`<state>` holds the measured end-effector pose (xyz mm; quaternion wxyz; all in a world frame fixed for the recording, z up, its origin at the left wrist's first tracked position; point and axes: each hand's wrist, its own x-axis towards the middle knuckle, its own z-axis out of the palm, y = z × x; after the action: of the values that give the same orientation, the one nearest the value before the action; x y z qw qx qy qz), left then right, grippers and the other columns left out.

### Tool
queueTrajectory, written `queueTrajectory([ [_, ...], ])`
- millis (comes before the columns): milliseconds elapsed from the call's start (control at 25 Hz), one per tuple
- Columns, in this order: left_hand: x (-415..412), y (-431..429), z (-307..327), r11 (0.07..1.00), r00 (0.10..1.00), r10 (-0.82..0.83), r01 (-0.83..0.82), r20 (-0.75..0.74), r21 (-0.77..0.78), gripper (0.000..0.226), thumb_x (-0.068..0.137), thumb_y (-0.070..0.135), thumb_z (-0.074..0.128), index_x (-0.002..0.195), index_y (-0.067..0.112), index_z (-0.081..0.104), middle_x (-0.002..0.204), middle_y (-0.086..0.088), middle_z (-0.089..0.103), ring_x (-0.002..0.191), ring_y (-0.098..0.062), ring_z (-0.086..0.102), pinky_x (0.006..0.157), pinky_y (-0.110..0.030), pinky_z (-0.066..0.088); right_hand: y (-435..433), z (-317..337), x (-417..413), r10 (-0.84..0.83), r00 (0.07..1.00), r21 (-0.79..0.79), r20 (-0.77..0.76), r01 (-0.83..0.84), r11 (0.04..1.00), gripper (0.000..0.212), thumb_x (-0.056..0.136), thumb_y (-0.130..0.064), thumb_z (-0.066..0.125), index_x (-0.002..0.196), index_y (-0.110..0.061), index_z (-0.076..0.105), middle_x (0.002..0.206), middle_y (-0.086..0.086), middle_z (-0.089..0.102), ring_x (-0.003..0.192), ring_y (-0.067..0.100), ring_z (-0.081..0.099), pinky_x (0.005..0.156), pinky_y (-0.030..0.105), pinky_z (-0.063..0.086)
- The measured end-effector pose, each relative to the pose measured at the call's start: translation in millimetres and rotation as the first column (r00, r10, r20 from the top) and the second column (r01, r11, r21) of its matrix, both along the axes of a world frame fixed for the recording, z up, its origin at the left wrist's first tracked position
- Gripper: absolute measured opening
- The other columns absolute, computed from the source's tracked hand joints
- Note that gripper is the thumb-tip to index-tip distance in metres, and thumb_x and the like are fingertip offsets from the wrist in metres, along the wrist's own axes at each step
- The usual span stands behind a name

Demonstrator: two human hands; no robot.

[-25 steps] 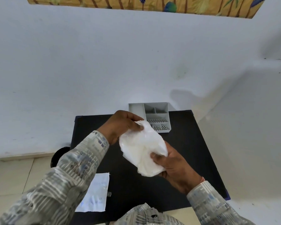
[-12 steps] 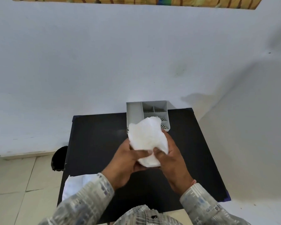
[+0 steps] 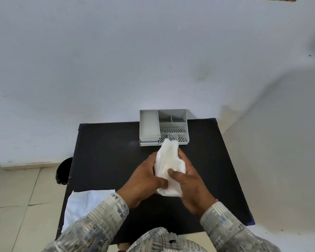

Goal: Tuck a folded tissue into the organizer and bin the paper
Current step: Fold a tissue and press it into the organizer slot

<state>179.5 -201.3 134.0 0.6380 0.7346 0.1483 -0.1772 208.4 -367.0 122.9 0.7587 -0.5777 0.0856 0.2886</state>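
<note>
Above the middle of a black table (image 3: 105,160), a white tissue (image 3: 168,164) was pressed between a person's two hands, folded into a tall, narrow bundle whose upper end stood just short of the grey organizer's (image 3: 149,128) front wall. The left hand (image 3: 144,180) was closed on the bundle's near side, thumb laid across its lower part, while the right hand (image 3: 187,180) gripped it from the other side, thumb on its face. A second earlier the same tissue had been a loose, puffy wad held slantwise between the hands; since then it had been drawn narrower and carried toward the organizer, suggesting the folding was nearly done and the tucking was the next step. The organizer sat at the table's far edge against the wall, its long left compartment and its smaller perforated sections all apparently empty. A white sheet of paper (image 3: 84,202) lay over the table's near left corner, not yet binned, and a dark round bin (image 3: 63,171) showed on the floor just beside the table's left edge.
</note>
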Motion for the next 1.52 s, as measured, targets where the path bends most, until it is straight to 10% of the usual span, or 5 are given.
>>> queueTrajectory([
  [120, 16.8, -34.0, -0.1, 0.973, 0.995, 0.096, -0.095, 0.007, 0.212, 0.073, 0.089, 0.011, 0.075, 0.149, 0.042, 0.047, 0.121, 0.011, 0.07, 0.098, -0.007, 0.071, 0.071, -0.036, 0.069, -24.2, -14.7, 15.7, 0.051, 0.992, -0.229, 0.119, -0.023, 0.973, 0.062, 0.101, 0.001, 0.061, 0.141, -0.045, 0.049, 0.135, -0.017, 0.063, 0.125, 0.02, 0.065, 0.086, 0.025, 0.064],
  [280, 28.4, -19.7, 3.6, 0.946, 0.951, 0.308, -0.305, -0.011, 0.111, 0.063, 0.095, 0.031, 0.077, 0.149, 0.038, 0.046, 0.118, 0.006, 0.076, 0.076, -0.022, 0.081, 0.05, -0.033, 0.061, -24.4, -11.5, 24.5, -0.076, 0.997, -0.12, 0.021, 0.078, 0.99, 0.066, 0.1, 0.009, 0.055, 0.142, -0.041, 0.053, 0.133, -0.004, 0.07, 0.121, 0.029, 0.07, 0.091, 0.047, 0.065],
  [520, 94.4, -5.0, -72.7, 0.691, 0.707, 0.58, -0.69, -0.406, -0.214, 0.013, 0.103, 0.016, 0.062, 0.114, 0.012, 0.068, 0.134, -0.018, 0.072, 0.092, -0.029, 0.074, 0.081, -0.049, 0.063, -57.1, -14.8, 76.4, -0.091, 0.985, -0.01, -0.149, 0.09, 0.996, 0.063, 0.102, 0.006, 0.055, 0.148, -0.037, 0.05, 0.13, -0.003, 0.069, 0.112, 0.027, 0.07, 0.062, 0.039, 0.064],
  [920, 179.0, 17.7, -184.8, 0.282, 0.428, 0.617, -0.904, -0.661, -0.322, 0.026, 0.099, -0.005, 0.05, 0.118, -0.004, 0.067, 0.144, -0.018, 0.061, 0.119, -0.028, 0.062, 0.101, -0.051, 0.053, -54.5, -61.5, 115.2, -0.077, 0.977, -0.025, -0.2, 0.073, 0.997, 0.064, 0.102, 0.003, 0.057, 0.149, -0.039, 0.051, 0.136, -0.002, 0.068, 0.12, 0.028, 0.067, 0.066, 0.037, 0.064],
  [1520, 80.2, -0.3, -214.5, 0.551, 0.497, 0.578, -0.823, -0.647, -0.14, 0.033, 0.095, 0.016, 0.072, 0.126, 0.007, 0.071, 0.109, -0.011, 0.078, 0.097, -0.026, 0.07, 0.079, -0.045, 0.061, -20.7, -105.3, 86.9, -0.088, 0.961, -0.079, -0.261, 0.069, 0.994, 0.067, 0.1, 0.006, 0.057, 0.148, -0.04, 0.053, 0.139, 0.003, 0.069, 0.125, 0.042, 0.067, 0.082, 0.066, 0.062],
])
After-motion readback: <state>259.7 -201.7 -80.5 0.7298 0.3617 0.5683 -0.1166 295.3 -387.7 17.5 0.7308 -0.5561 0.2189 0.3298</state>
